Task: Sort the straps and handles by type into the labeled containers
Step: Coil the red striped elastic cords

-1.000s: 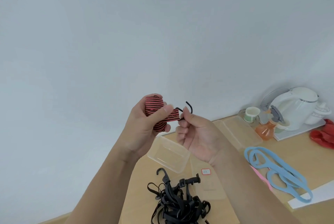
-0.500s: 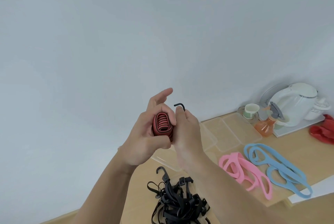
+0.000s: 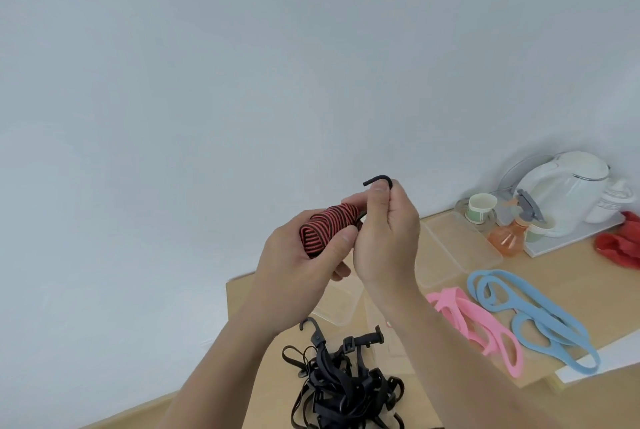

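My left hand (image 3: 294, 266) grips a rolled-up red-and-black striped bungee strap (image 3: 325, 227), held up above the table. My right hand (image 3: 388, 231) pinches the strap's black hook (image 3: 379, 181), whose curved tip pokes above my fingers. On the table below lies a tangled pile of black straps with hooks (image 3: 343, 383). Pink handles (image 3: 478, 324) and blue handles (image 3: 533, 314) lie to the right. A clear container (image 3: 341, 307) sits under my hands, partly hidden, and two more clear containers (image 3: 460, 245) stand behind my right hand.
At the back right stand a white kettle (image 3: 568, 193) on a tray, an orange spray bottle (image 3: 512, 234) and a green-banded cup (image 3: 481, 207). A red cloth (image 3: 620, 248) lies at the right edge. A white sheet (image 3: 599, 359) lies at the wooden table's near right edge.
My left hand has turned the rolled strap so that its side shows instead of its end, and my right hand has shifted right with the hook.
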Tool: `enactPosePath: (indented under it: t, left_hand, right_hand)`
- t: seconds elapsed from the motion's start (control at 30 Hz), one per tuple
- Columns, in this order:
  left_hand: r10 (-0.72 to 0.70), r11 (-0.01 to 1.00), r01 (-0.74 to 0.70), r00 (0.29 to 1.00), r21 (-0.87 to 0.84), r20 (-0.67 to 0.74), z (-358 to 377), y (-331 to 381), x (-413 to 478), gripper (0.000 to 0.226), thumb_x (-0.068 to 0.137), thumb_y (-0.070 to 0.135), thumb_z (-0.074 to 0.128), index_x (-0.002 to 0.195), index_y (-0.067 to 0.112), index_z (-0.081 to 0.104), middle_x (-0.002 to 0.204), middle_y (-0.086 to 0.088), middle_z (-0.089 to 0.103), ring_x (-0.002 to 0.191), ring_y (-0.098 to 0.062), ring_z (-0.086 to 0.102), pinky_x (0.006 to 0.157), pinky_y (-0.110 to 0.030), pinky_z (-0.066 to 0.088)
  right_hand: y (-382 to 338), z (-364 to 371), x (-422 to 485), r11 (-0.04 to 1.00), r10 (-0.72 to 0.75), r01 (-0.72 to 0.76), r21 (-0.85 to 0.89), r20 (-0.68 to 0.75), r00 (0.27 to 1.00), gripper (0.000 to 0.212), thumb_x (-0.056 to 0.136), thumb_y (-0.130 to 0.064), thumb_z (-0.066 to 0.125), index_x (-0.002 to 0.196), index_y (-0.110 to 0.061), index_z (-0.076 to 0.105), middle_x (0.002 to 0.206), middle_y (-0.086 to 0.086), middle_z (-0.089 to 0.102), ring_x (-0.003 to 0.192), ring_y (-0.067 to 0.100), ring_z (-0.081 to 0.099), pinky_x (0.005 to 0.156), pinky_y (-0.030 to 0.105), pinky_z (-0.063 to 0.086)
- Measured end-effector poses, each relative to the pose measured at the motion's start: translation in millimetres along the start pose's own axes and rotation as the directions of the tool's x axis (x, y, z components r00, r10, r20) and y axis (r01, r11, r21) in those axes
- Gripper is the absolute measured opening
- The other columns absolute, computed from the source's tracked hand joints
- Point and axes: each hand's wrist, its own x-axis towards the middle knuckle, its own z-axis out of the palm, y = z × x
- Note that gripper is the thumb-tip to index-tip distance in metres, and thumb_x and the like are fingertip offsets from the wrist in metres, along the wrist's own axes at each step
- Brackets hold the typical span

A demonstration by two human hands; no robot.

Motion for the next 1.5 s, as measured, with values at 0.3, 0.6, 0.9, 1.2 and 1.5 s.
enactPosePath:
  t: [0.3, 0.6, 0.9, 1.2, 1.5]
  left_hand:
    - [0.081, 0.847, -0.104, 0.994, 0.521, 0.067, -17, -15, -2, 0.037, 0.095, 0.029, 0.068, 0.125, 0.044, 0.055, 0.108, 0.025, 0.062, 0.095, -0.004, 0.060, 0.074, -0.039, 0.056]
    - [0.229, 0.913, -0.249, 0.968, 0.324, 0.099, 4, -12, -7, 0.051, 0.087, 0.012, 0.068, 0.134, 0.033, 0.061, 0.123, 0.012, 0.056, 0.109, -0.008, 0.059, 0.084, -0.018, 0.050]
    - [-0.273, 0.742, 0.290, 0.954, -0.604, 0.123, 14, 9, -8, 0.036, 0.085, 0.019, 0.073, 0.117, 0.002, 0.072, 0.101, -0.009, 0.073, 0.073, -0.015, 0.055, 0.067, -0.027, 0.044]
    - [-0.306, 0.698, 0.476, 0.874, -0.536, 0.378, 6, 14, 3, 0.036, 0.094, 0.010, 0.068, 0.129, 0.002, 0.064, 0.092, -0.010, 0.069, 0.066, -0.021, 0.056, 0.060, -0.027, 0.052]
    - [-0.295, 0.858, 0.355, 0.932, -0.370, 0.212, -10, -3, 9, 0.041, 0.081, 0.022, 0.077, 0.117, 0.004, 0.072, 0.096, -0.011, 0.067, 0.068, -0.017, 0.060, 0.061, -0.024, 0.052]
  right_hand:
    - [-2, -32, 18, 0.930, 0.060, 0.130, -0.343, 0.491, 0.869, 0.037, 0.106, -0.029, 0.046, 0.071, -0.034, 0.057, 0.064, -0.003, 0.064, 0.059, 0.011, 0.057, 0.059, 0.030, 0.046]
    - [9, -18, 7, 0.845, -0.220, 0.260, -0.467, 0.140, 0.965, 0.044, 0.106, -0.027, 0.038, 0.063, -0.018, 0.034, 0.058, -0.003, 0.045, 0.051, 0.018, 0.040, 0.051, 0.032, 0.027]
    - [16, -18, 4, 0.873, -0.436, 0.409, -0.266, -0.050, 0.899, 0.044, 0.102, -0.023, 0.035, 0.069, 0.000, 0.054, 0.061, 0.011, 0.057, 0.054, 0.031, 0.053, 0.051, 0.046, 0.043]
    - [22, -33, 9, 0.794, -0.546, 0.531, -0.296, 0.038, 0.837, 0.030, 0.100, -0.009, 0.039, 0.071, -0.014, 0.043, 0.067, -0.011, 0.035, 0.055, 0.010, 0.029, 0.052, 0.020, 0.023]
    - [28, -80, 33, 0.657, -0.435, 0.738, -0.154, 0.722, 0.538, 0.028, 0.101, -0.029, 0.046, 0.105, -0.015, 0.070, 0.101, -0.012, 0.066, 0.085, 0.016, 0.065, 0.070, 0.041, 0.057]
